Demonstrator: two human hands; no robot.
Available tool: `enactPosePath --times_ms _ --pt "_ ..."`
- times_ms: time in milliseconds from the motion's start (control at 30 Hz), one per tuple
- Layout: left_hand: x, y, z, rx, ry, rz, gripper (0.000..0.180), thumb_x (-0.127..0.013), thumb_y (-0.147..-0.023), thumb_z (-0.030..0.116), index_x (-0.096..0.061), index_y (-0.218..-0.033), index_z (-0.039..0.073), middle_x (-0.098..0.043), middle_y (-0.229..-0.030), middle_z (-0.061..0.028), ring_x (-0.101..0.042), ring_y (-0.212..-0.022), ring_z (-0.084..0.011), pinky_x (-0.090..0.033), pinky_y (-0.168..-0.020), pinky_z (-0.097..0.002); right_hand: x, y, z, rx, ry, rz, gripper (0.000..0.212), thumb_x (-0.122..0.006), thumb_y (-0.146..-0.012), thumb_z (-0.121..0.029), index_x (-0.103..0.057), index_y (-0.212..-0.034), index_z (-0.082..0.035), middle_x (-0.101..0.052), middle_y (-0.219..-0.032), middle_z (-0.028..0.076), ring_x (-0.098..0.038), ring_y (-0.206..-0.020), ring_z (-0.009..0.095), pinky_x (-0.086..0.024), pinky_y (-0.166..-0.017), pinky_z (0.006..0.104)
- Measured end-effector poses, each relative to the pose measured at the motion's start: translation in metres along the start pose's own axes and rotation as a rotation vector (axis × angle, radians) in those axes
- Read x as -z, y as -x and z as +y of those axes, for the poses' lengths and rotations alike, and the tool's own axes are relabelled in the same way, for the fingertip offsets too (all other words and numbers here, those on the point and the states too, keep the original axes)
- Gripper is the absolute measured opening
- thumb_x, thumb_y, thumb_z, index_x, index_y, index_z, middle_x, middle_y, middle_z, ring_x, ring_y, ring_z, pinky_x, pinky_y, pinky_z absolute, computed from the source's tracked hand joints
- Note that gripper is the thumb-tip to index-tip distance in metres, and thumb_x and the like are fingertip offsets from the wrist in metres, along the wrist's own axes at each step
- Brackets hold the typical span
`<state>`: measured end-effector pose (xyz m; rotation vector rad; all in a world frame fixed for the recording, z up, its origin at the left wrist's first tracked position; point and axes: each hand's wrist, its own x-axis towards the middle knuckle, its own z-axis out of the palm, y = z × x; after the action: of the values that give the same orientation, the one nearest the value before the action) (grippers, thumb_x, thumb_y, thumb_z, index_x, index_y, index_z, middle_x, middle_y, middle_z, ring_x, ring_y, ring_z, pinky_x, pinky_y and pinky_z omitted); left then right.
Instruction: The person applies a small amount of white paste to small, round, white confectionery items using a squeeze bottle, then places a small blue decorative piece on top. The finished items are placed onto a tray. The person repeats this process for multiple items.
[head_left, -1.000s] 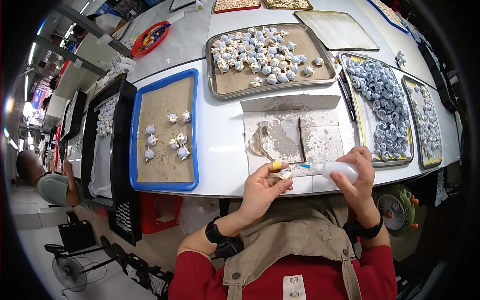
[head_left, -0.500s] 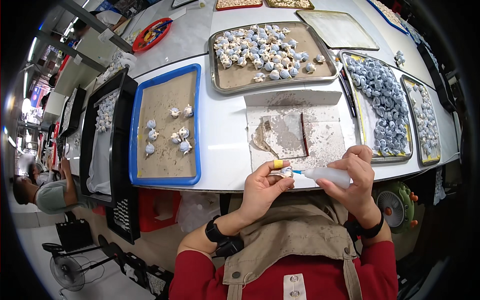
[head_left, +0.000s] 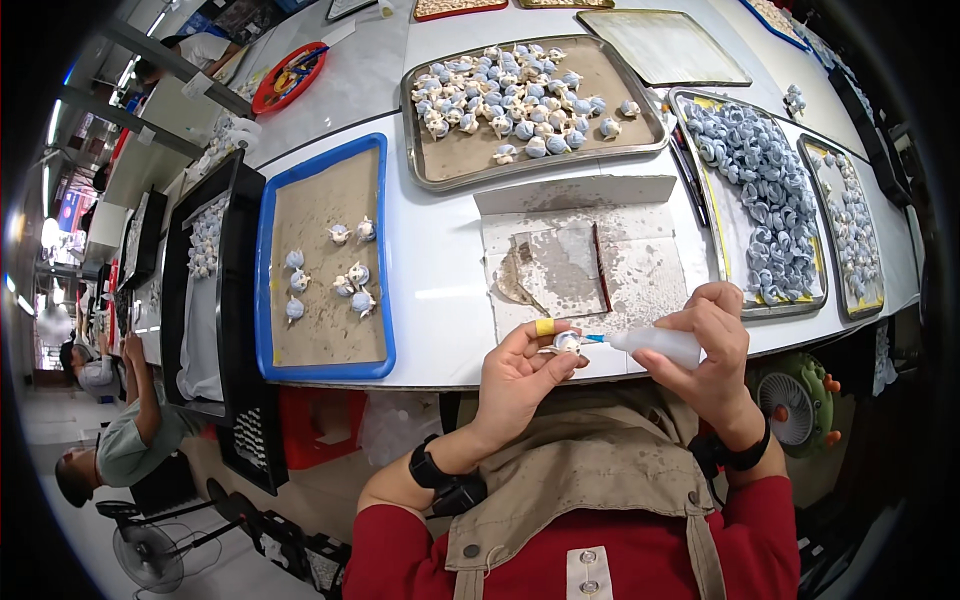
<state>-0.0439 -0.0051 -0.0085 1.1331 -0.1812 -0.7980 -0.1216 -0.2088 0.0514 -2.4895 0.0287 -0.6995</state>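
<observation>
Near the table's front edge, my left hand point(head_left: 522, 380) pinches a small blue-and-white figurine point(head_left: 567, 343) between thumb and fingers; yellow tape is wrapped round one finger. My right hand point(head_left: 708, 350) is closed round a translucent white squeeze bottle point(head_left: 662, 346), lying nearly level. Its blue nozzle tip point(head_left: 594, 338) points left and reaches the figurine; whether they touch I cannot tell. Just beyond my hands lies a stained white cardboard sheet point(head_left: 650, 265) with a dark reddish strip point(head_left: 602, 268) on it.
A blue-rimmed tray point(head_left: 386, 250) with several figurines stands left. Behind the cardboard, a metal tray point(head_left: 440, 183) holds many more. Blue-grey shell-like pieces fill a tray point(head_left: 735, 255) at right, beside another narrow tray point(head_left: 862, 312). A green fan point(head_left: 800, 405) sits below the table's right side.
The figurine has turned in my left fingers, and the nozzle stays close to it. My view has shifted slightly. At far left, a person in a grey-green shirt has moved.
</observation>
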Motion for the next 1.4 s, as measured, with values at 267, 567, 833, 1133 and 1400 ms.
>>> enactPosePath --times_ms 267,567,833,1133,1400 --pt "0.013 -0.006 0.003 0.131 0.193 0.007 0.030 -0.055 -0.090 0.003 -0.047 -0.119 0.000 -0.057 -0.116 -0.0179 -0.063 -0.093 -0.0184 -0.053 -0.075 -0.0223 -0.014 -0.002 0.015 -0.130 -0.032 0.009 0.028 -0.077 -0.066 -0.024 -0.063 -0.081 -0.005 -0.058 -0.073 0.005 -0.049 -0.077 0.023 -0.032 -0.077 0.0355" --pt "0.021 -0.013 0.011 0.347 0.723 -0.547 0.039 -0.067 -0.083 0.012 -0.049 -0.116 0.001 -0.058 -0.108 -0.0291 -0.066 -0.078 -0.0232 -0.055 -0.066 -0.0260 -0.035 -0.001 0.052 -0.272 0.041 0.011 0.018 -0.070 -0.077 -0.024 -0.064 -0.085 -0.008 -0.061 -0.080 0.002 -0.051 -0.086 0.020 -0.031 -0.082 0.0357" --pt "0.011 -0.021 0.009 0.332 0.430 -0.404 0.034 -0.063 -0.086 0.012 -0.050 -0.116 0.002 -0.058 -0.112 -0.0229 -0.064 -0.084 -0.0199 -0.053 -0.070 -0.0237 0.047 0.015 0.119 -0.363 0.687 0.033 0.012 -0.070 -0.071 -0.012 -0.063 -0.080 -0.012 -0.059 -0.081 -0.001 -0.051 -0.090 0.021 -0.030 -0.083 0.0387" --pt "-0.015 -0.024 0.004 0.252 0.264 -0.282 0.031 -0.056 -0.089 0.004 -0.049 -0.119 0.002 -0.056 -0.117 -0.0195 -0.063 -0.089 -0.0179 -0.052 -0.075 -0.0234 0.041 0.004 0.146 -0.269 0.607 0.111 0.008 -0.067 -0.074 -0.011 -0.062 -0.081 -0.011 -0.056 -0.084 0.002 -0.052 -0.086 0.024 -0.036 -0.077 0.0383" --pt "-0.023 -0.028 -0.001 0.206 0.176 -0.239 0.031 -0.057 -0.088 0.003 -0.051 -0.119 0.003 -0.057 -0.117 -0.0152 -0.062 -0.093 -0.0170 -0.052 -0.080 -0.0234 0.037 0.002 0.148 -0.319 0.291 0.252 0.010 -0.062 -0.081 -0.008 -0.057 -0.089 -0.004 -0.057 -0.082 0.005 -0.054 -0.079 0.020 -0.042 -0.073 0.0316"
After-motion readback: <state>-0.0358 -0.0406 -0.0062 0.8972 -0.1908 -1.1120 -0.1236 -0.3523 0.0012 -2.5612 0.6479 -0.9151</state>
